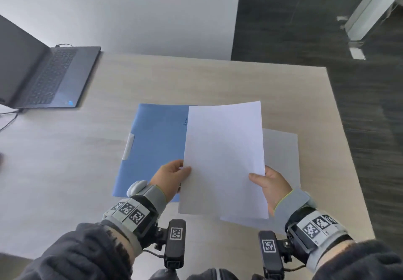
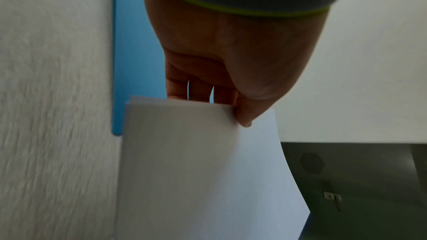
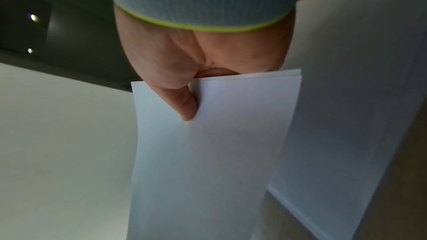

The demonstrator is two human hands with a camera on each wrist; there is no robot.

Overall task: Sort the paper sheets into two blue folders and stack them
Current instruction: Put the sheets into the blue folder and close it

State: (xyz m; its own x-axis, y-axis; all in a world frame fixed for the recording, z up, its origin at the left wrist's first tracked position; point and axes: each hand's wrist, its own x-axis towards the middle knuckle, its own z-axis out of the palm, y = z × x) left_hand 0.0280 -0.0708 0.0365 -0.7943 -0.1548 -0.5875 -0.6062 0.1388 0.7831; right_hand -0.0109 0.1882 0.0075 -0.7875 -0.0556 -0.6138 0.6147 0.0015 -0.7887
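Both hands hold a thin stack of white paper sheets (image 1: 224, 155) lifted above the table. My left hand (image 1: 174, 176) pinches the stack's left edge, thumb on top; in the left wrist view the thumb (image 2: 245, 116) presses on the sheets (image 2: 196, 171). My right hand (image 1: 269, 183) pinches the right edge, thumb (image 3: 187, 105) over the sheets (image 3: 208, 152). A blue folder (image 1: 157, 140) with a white clip strip lies shut on the table, partly under the lifted sheets. More white sheets (image 1: 281, 160) lie flat on the table to the right, under the held stack.
An open dark laptop (image 1: 43, 77) with a cable sits at the table's far left. The wooden table (image 1: 87, 160) ends at the right edge near the flat sheets, with dark floor (image 1: 359, 105) beyond. A white wall stands behind the table.
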